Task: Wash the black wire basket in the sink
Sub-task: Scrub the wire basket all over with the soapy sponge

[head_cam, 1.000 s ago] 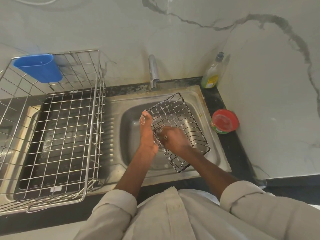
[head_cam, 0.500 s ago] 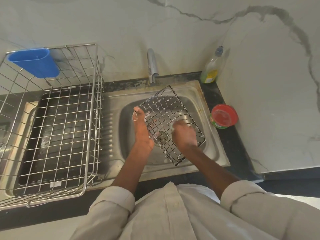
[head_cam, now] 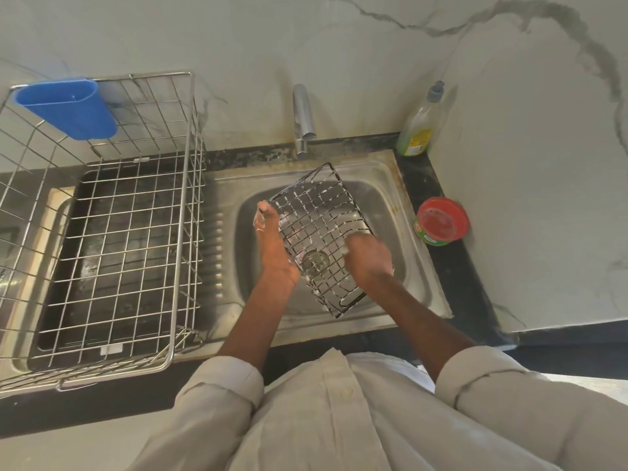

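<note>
I count one black wire basket [head_cam: 319,229], one steel drying rack [head_cam: 102,215], one blue cup [head_cam: 68,107], one tap [head_cam: 303,120], one soap bottle [head_cam: 419,130], one red-lidded tub [head_cam: 441,220], and my two hands.

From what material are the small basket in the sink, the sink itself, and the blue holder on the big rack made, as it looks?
Black wire basket: thin dark metal wire, probably coated; white soap foam clings to the grid. Sink: stainless steel, brushed grey with dull reflections and some staining on its rim. Blue holder: likely plastic, with a smooth, even, matte colour.
</note>
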The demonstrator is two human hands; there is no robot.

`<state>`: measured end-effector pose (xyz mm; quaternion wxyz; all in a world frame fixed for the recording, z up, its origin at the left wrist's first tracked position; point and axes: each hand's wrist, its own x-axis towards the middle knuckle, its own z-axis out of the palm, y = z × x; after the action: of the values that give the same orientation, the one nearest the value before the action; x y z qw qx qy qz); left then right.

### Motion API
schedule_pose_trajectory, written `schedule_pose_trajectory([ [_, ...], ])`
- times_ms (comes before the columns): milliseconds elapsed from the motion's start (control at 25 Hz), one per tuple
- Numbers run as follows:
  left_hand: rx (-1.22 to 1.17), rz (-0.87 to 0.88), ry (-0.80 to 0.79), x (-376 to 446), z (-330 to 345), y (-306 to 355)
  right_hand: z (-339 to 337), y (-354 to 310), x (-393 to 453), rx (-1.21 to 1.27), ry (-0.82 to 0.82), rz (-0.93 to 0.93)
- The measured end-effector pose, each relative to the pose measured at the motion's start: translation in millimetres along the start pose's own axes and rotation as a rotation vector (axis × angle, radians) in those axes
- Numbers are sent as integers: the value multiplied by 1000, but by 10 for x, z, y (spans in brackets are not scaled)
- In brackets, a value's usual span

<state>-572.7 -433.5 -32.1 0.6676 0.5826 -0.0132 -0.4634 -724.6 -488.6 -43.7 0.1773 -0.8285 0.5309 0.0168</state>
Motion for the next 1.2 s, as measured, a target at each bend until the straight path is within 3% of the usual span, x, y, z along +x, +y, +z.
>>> schedule_pose_trajectory([
  [80,3,20,-9,4,14,-4,-13,10,22,-96,63,93],
  [160,-9,52,-13,20,42,30,10,-82,35,-138,6,93],
  [360,-24,58,51,160,-11,17,109,-209,89,221,-289,-122],
  [440,23,91,54,188,-37,-12,96,-158,125,123,-312,-169],
  [560,83,182,40,145,-33,24,92,2,214,-111,-263,-52],
  [640,109,197,32,79,7,77,128,18,224,-75,-280,-93],
  [760,111,218,11,2,56,92,250,-119,137,56,-401,-237],
  [1000,142,263,22,-16,65,194,3,-10,152,112,-645,-294],
  [1120,149,304,-8,-34,87,282,49,-59,255,111,-335,-218],
  [1200,154,312,-18,-70,105,276,119,-177,256,17,-252,-198],
])
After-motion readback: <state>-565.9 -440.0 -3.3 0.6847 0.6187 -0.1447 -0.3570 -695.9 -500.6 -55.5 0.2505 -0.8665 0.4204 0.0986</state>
